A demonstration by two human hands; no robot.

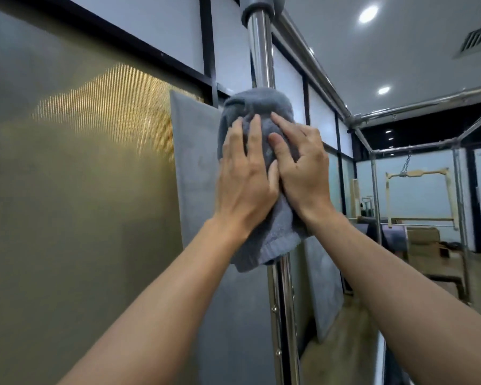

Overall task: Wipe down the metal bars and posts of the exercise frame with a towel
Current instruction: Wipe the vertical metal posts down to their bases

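Both hands are up on the post (261,51) here, with the grey-blue towel (254,105) wrapped round the shiny upright tube a bit below its top collar. The left hand (245,179) is laid flat on the front-left of the cloth, fingers (254,140) pretty much straight and pressing, not clenched. The right hand (303,168) sits just beside it, thumbs nearly touching. Its forefinger and thumb lie straight on the towel, and its other fingers go round the far side, so I can't tell how they sit. The towel's loose hem hangs down under the wrists against the post. The top bar (311,59) runs off from the collar. A grey padded panel (195,168) leans behind, beside a gold-tinted glass wall (81,140).
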